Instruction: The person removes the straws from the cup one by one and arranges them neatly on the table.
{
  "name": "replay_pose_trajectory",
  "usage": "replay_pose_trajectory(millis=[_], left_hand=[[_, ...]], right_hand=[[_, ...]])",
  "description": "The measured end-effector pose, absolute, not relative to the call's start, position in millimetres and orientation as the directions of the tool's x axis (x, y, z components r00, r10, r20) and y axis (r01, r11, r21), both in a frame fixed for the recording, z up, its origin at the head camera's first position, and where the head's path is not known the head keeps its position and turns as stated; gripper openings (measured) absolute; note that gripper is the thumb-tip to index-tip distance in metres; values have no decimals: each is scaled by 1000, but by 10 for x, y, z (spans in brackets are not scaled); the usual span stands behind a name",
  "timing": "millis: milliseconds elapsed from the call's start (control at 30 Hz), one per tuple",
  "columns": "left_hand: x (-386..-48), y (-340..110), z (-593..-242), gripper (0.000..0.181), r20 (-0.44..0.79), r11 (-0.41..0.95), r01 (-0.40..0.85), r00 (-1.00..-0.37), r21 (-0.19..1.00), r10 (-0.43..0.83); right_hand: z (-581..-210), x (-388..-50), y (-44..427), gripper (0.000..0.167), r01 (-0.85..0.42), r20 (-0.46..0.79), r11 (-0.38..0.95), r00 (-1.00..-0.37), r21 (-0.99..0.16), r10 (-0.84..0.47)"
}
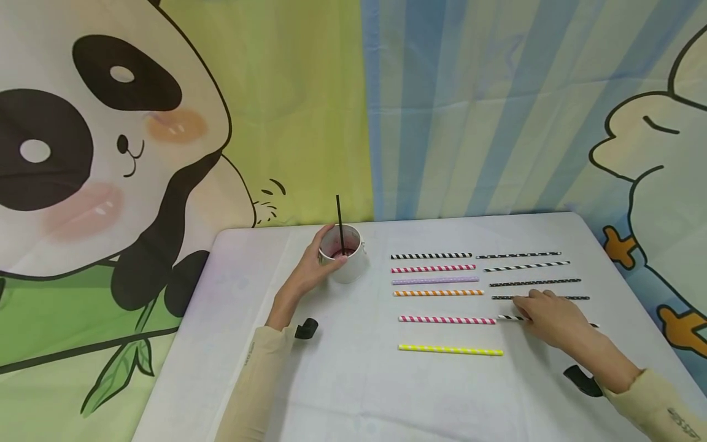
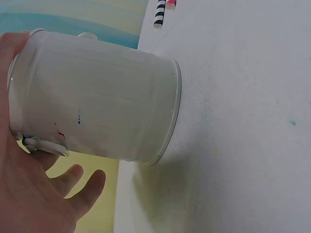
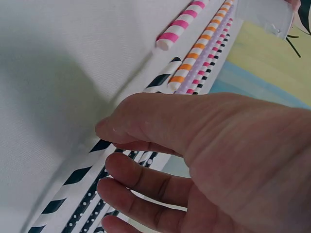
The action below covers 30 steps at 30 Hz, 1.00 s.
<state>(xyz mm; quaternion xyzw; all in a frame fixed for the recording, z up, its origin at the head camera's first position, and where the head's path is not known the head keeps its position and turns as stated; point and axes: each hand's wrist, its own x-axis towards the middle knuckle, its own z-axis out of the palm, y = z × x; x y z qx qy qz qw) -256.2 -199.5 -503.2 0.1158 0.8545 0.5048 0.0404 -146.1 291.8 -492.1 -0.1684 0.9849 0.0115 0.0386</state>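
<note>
My left hand [image 1: 309,273] grips the rim of a small white metal pail [image 2: 107,97], thumb and forefinger around its edge, other fingers spread loose. The pail stands upright on the table, with a dark straw [image 1: 339,221] leaning up out of it and reddish stains inside. At the right, my right hand [image 1: 555,316] pinches a black-and-white striped paper straw [image 3: 77,174] between thumb and forefinger, near its middle. That straw lies at the table surface, partly hidden by the hand. Just behind it lies a black dotted straw [image 1: 577,298].
Left of that column are straws striped pink [image 1: 447,320], yellow [image 1: 450,350], orange [image 1: 439,293] and black [image 1: 431,256], plus a lilac straw [image 1: 436,280]. More black-and-white straws [image 1: 527,266] lie behind the right hand. A printed curtain [image 1: 475,110] hangs along the table's back edge.
</note>
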Motion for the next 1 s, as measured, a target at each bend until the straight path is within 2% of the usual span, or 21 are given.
replay_pose_trajectory(millis=[200,667,1000], left_hand=[[-2558,-1987,-5028,84,50,459,159,-969,874,241],[-2557,-1991,-5037,89,40,466,151,-970,872,239],[-2553,-1996,-5027,84,53,460,158,-971,874,234]], right_hand=[[-4935,-1456,2963,27,-336,-99,942,-938,11,-334],[-4914,-1448,2965,25,-320,-125,948,-940,-1,-317],[-4901,-1448,2975,29,-316,-138,948,-939,-22,-316]])
